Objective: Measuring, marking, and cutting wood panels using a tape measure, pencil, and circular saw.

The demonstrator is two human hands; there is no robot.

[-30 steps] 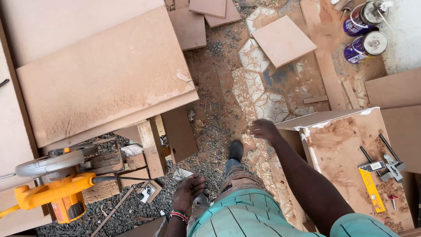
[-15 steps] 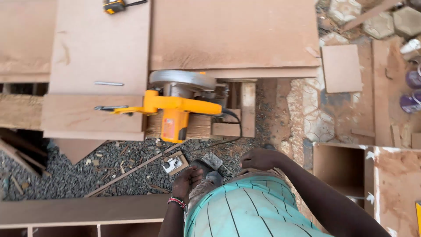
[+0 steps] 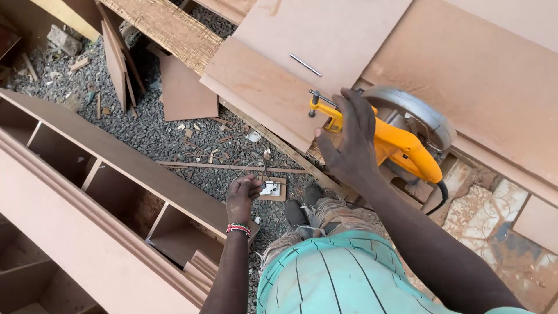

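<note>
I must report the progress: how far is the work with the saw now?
Done: cut board pieces lie on the gravel. In hand: the right hand rests on the yellow circular saw, which sits on the board; the left hand hangs lower, near a small socket block. Left: no cut is under way.

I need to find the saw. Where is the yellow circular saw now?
In the head view, the saw sits right of centre on the board edge, under the right hand, near a thin metal rod.
</note>
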